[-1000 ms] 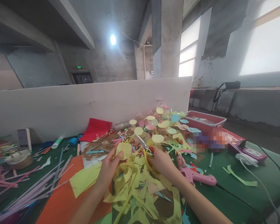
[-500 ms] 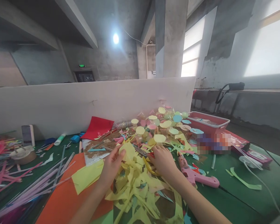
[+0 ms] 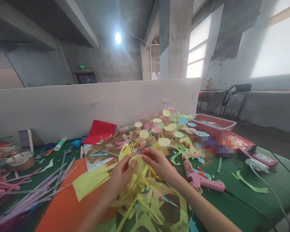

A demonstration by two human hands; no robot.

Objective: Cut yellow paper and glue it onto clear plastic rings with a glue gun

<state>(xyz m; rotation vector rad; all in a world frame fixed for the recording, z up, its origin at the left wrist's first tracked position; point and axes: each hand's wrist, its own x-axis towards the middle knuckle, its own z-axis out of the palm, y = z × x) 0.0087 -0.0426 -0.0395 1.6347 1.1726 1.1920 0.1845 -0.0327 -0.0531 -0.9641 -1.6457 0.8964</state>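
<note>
A small roundish piece of yellow paper (image 3: pixel 138 165) is held between my two hands above a heap of yellow paper scraps (image 3: pixel 145 206). My left hand (image 3: pixel 122 169) pinches its left side with thumb and fingers. My right hand (image 3: pixel 158 164) has its fingertips closed on the paper's upper right edge. Beneath my left wrist and to its left lies a folded yellow sheet (image 3: pixel 90 182). The scissors are not clearly visible; my right hand and the scraps cover that spot.
A pink glue gun (image 3: pixel 207 183) lies right of my right forearm. Behind my hands stand many paper discs on a cluttered board, with a pink bin (image 3: pixel 215 125) at back right. Orange paper (image 3: pixel 70 193), thin straws (image 3: pixel 45 187) and a tape roll (image 3: pixel 20 161) are on the left.
My right hand has let go of the scissors and moved left to the paper, taking its edge. The yellow piece in my left hand now looks rounder.
</note>
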